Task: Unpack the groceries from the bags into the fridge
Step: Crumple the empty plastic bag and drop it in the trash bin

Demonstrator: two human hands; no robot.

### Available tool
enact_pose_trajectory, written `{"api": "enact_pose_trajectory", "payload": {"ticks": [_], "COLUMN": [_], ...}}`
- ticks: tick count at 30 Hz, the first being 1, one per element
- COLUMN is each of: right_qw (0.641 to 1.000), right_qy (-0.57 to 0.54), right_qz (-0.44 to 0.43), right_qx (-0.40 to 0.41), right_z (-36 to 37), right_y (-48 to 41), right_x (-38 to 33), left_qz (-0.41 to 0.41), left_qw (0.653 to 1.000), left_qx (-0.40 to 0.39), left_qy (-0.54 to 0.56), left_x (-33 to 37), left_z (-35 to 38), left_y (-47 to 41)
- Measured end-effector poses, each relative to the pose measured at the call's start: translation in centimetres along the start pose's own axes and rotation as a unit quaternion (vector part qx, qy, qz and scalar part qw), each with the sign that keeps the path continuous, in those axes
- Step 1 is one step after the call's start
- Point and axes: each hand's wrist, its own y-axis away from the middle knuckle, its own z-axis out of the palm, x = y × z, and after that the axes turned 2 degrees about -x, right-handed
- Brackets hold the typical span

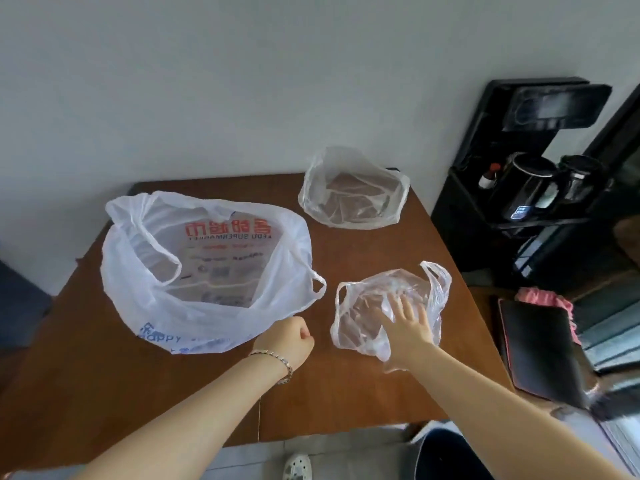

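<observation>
Clear, crinkly film is what your right grip meets. Its fingers are spread and straight, pressing into the small clear bag. The bag's body runs toward 11 o'clock from your palm, with one handle up at 1 o'clock. Your left grip is curled into a fist with nothing visible in it, at the edge of the big white bag, which lies at 10 o'clock with its mouth slack and open. A third bag slumps at 12 o'clock, far across the brown wooden bench. Groceries are hard to make out through these limp films, and no fridge shows.
</observation>
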Motion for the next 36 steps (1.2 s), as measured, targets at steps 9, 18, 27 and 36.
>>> {"api": "enact_pose_trajectory", "payload": {"ticks": [9,18,27,36], "right_qw": [0.948,0.757,0.578,0.298], "right_qy": [-0.302,-0.640,-0.803,-0.916], "right_qz": [0.101,-0.030,0.145,0.267], "right_qx": [-0.023,0.127,-0.011,0.026], "right_z": [-0.2,-8.2,-5.1,-7.3], "right_y": [-4.4,-2.8,-2.4,0.7], "right_x": [-0.8,0.5,5.7,6.7], "left_qz": [0.015,-0.062,-0.039,0.364], "left_qw": [0.963,0.669,0.717,0.898], "left_qx": [-0.205,-0.443,-0.344,-0.028], "left_qy": [0.173,0.593,0.605,0.244], "left_x": [0.2,5.6,10.2,11.9], "left_z": [1.3,0.3,1.4,2.6], "left_y": [-10.3,-14.2,-13.1,-10.7]}}
